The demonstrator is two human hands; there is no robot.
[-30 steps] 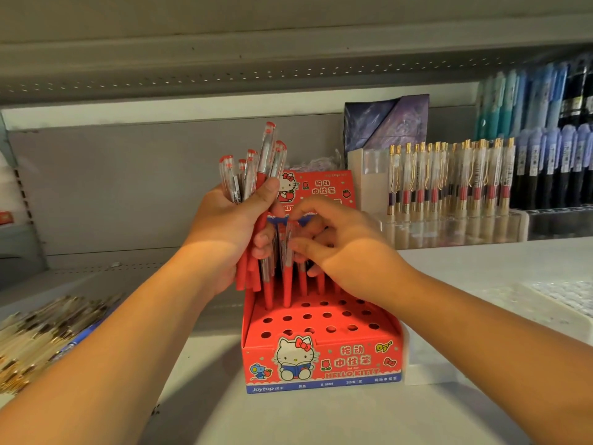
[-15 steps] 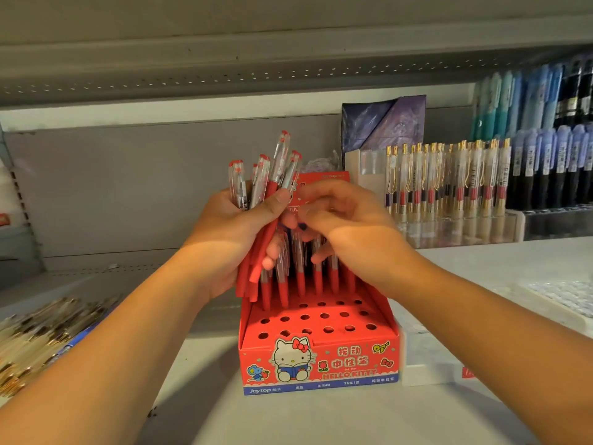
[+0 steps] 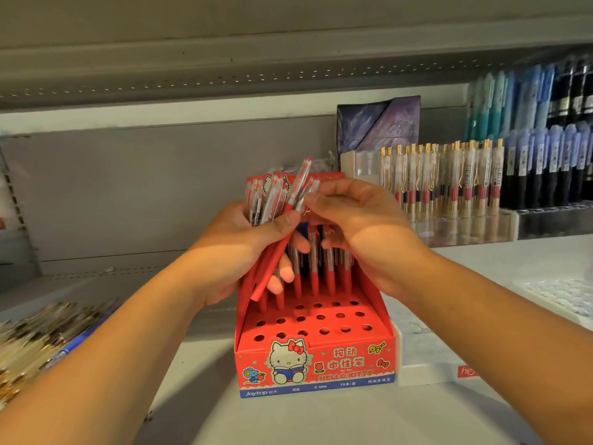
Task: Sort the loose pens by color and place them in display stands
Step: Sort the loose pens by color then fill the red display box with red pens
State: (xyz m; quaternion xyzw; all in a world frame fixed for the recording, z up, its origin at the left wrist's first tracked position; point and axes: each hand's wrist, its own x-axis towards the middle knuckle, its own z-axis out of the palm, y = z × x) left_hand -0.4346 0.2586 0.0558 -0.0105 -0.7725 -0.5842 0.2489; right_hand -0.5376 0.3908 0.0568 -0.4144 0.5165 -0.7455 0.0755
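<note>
A red cardboard display stand point(image 3: 316, 364) with a cartoon cat on its front sits on the shelf, its stepped top full of round holes. Several red pens point(image 3: 330, 271) stand upright in its back rows. My left hand point(image 3: 244, 248) grips a bunch of red pens point(image 3: 272, 213) just above the stand's left side. My right hand point(image 3: 359, 229) is above the stand's back rows, and its thumb and forefinger pinch the upper part of one pen point(image 3: 300, 187) in that bunch.
A heap of loose pens point(image 3: 41, 332) lies on the shelf at the left. A clear stand with gold-clipped pens point(image 3: 449, 178) and rows of blue and dark pens point(image 3: 545, 139) stand at the right. A white box point(image 3: 426, 358) adjoins the red stand.
My right hand rose from the pens standing in the stand up to the bunch in my left hand and now pinches one pen there. The left hand shifted slightly right.
</note>
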